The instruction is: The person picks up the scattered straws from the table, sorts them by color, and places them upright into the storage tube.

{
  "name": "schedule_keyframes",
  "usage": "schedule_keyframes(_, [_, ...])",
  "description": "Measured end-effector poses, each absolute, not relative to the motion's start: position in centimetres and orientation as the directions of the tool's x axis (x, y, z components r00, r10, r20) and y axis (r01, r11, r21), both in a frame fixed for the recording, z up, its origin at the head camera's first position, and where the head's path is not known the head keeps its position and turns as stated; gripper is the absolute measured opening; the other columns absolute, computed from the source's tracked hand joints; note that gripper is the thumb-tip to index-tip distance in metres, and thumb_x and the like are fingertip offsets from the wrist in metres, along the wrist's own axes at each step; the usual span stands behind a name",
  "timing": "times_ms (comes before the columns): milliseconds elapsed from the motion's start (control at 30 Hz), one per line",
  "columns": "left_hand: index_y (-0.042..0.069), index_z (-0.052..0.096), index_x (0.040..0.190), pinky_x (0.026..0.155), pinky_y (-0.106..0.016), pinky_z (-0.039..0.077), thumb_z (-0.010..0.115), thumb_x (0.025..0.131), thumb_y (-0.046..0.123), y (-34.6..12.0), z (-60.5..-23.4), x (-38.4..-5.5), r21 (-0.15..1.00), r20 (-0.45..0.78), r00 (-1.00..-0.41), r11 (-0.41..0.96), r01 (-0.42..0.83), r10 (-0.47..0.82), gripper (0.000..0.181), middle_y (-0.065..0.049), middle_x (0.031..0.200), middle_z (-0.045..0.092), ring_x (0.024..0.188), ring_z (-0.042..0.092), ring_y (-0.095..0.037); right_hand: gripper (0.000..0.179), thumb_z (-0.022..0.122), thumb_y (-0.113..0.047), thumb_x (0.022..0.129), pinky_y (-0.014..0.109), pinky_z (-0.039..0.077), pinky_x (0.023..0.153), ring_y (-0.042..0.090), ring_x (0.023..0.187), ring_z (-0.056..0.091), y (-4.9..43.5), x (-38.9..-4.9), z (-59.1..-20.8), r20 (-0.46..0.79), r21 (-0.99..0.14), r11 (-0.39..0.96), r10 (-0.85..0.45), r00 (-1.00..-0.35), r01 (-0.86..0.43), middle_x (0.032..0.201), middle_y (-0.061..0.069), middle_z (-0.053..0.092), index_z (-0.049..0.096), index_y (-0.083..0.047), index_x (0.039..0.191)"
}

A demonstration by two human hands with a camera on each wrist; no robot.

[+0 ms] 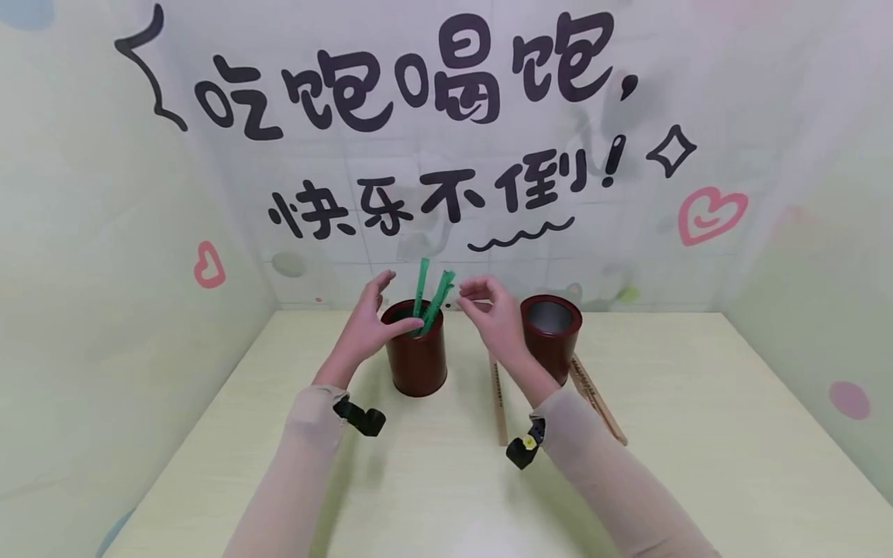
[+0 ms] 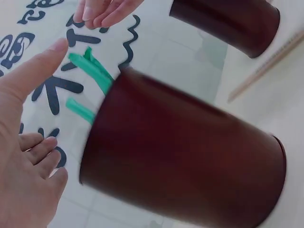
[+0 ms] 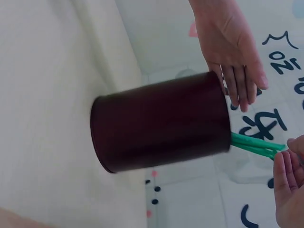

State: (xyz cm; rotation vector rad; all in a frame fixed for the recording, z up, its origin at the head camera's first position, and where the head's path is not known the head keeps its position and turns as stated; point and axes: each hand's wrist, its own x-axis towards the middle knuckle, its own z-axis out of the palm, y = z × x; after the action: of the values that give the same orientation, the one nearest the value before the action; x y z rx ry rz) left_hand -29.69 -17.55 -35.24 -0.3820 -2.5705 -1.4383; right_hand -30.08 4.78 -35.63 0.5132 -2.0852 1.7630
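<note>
Several slim green strips with dark marks (image 1: 437,301) stand tilted in a dark red-brown cylindrical holder (image 1: 418,360). My left hand (image 1: 366,325) is at the left of its rim, thumb stretched toward the strips and fingers spread, holding nothing. In the left wrist view a gap shows between the bent fingers of my right hand (image 2: 105,10) and the strip tips (image 2: 88,64). In the right wrist view the right thumb and fingers overlap the strip ends. Both hands are raised around the holder's mouth; the lower parts of the strips are hidden inside.
A second red-brown holder (image 1: 551,341), its grey inside showing, stands to the right, partly behind my right forearm. Wooden rulers (image 1: 498,403) lie on the pale table (image 1: 432,480), one left of that holder and others (image 1: 598,403) at its right. Behind is a printed backdrop (image 1: 391,163).
</note>
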Motion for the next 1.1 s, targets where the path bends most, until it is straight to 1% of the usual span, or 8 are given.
schedule_keyframes(67, [0.012,0.017,0.159,0.125,-0.048,0.023,0.080,0.085,0.027,-16.9,-34.5,-29.8,0.810,0.290,-0.947,0.491,0.321,0.140,0.098,-0.007,0.166,0.023,0.154,0.020,-0.030,0.020,0.069,-0.004,0.092,0.033,0.059,0.089,0.029,0.100,0.068,5.8,-30.1,-35.2,0.497,-0.853,0.161,-0.038,-0.867,-0.496,0.111,0.020,0.069,0.064,0.002,0.110])
schedule_keyframes(167, [0.013,0.018,0.159,0.126,-0.045,0.022,0.081,0.084,0.026,-15.8,-33.4,-30.1,0.807,0.326,-0.933,0.469,0.358,0.152,0.098,-0.005,0.165,0.024,0.154,0.020,-0.025,0.021,0.069,-0.003,0.092,0.024,0.057,0.086,0.026,0.099,0.067,7.4,-30.2,-34.3,0.500,-0.852,0.164,-0.027,-0.866,-0.497,0.112,0.019,0.069,0.064,0.002,0.111])
schedule_keyframes(300, [0.012,0.021,0.158,0.127,-0.042,0.020,0.081,0.084,0.021,-14.2,-32.2,-30.4,0.813,0.371,-0.911,0.412,0.412,0.181,0.096,-0.003,0.164,0.026,0.154,0.020,-0.022,0.024,0.068,-0.003,0.092,0.012,0.053,0.081,0.011,0.094,0.065,9.5,-30.0,-33.1,0.486,-0.860,0.169,-0.016,-0.874,-0.482,0.115,0.021,0.067,0.062,0.003,0.114])
schedule_keyframes(400, [0.014,0.022,0.158,0.127,-0.040,0.019,0.081,0.084,0.020,-13.0,-31.8,-30.3,0.820,0.383,-0.901,0.373,0.434,0.206,0.095,-0.002,0.164,0.026,0.154,0.021,-0.021,0.025,0.068,-0.004,0.092,0.011,0.053,0.081,0.002,0.089,0.062,11.2,-29.8,-32.4,0.480,-0.860,0.193,-0.007,-0.877,-0.472,0.115,0.021,0.067,0.062,0.003,0.115])
schedule_keyframes(633, [0.018,0.029,0.156,0.125,-0.042,0.024,0.080,0.085,0.017,-9.8,-31.6,-30.3,0.827,0.393,-0.875,0.308,0.470,0.282,0.088,-0.003,0.162,0.028,0.152,0.026,-0.021,0.030,0.068,-0.009,0.093,0.008,0.052,0.081,-0.002,0.090,0.062,15.5,-28.6,-32.1,0.459,-0.848,0.302,0.011,-0.888,-0.435,0.114,0.023,0.067,0.060,0.003,0.119])
schedule_keyframes(800, [0.019,0.038,0.152,0.122,-0.046,0.031,0.083,0.082,0.028,-7.9,-31.6,-30.2,0.746,0.451,-0.842,0.392,0.538,0.296,0.084,-0.001,0.159,0.035,0.148,0.033,-0.020,0.031,0.068,-0.010,0.094,0.008,0.051,0.079,-0.005,0.088,0.061,18.2,-27.7,-32.8,0.442,-0.844,0.345,0.014,-0.897,-0.410,0.113,0.024,0.066,0.059,0.004,0.120])
schedule_keyframes(933, [0.015,0.042,0.150,0.120,-0.046,0.034,0.086,0.079,0.028,-6.8,-31.3,-30.0,0.674,0.523,-0.804,0.440,0.593,0.284,0.084,-0.002,0.157,0.039,0.146,0.036,-0.020,0.030,0.068,-0.009,0.093,0.008,0.052,0.078,-0.007,0.087,0.061,20.1,-27.0,-33.7,0.443,-0.839,0.365,0.028,-0.896,-0.404,0.108,0.017,0.066,0.060,0.004,0.119])
schedule_keyframes(1100, [0.015,0.045,0.148,0.119,-0.043,0.035,0.085,0.079,0.027,-5.2,-30.8,-29.6,0.656,0.563,-0.774,0.413,0.632,0.291,0.081,-0.001,0.156,0.041,0.146,0.037,-0.018,0.032,0.068,-0.008,0.093,0.008,0.053,0.078,-0.010,0.087,0.061,22.1,-26.2,-34.8,0.450,-0.830,0.389,0.041,-0.892,-0.401,0.101,-0.003,0.064,0.059,0.006,0.120])
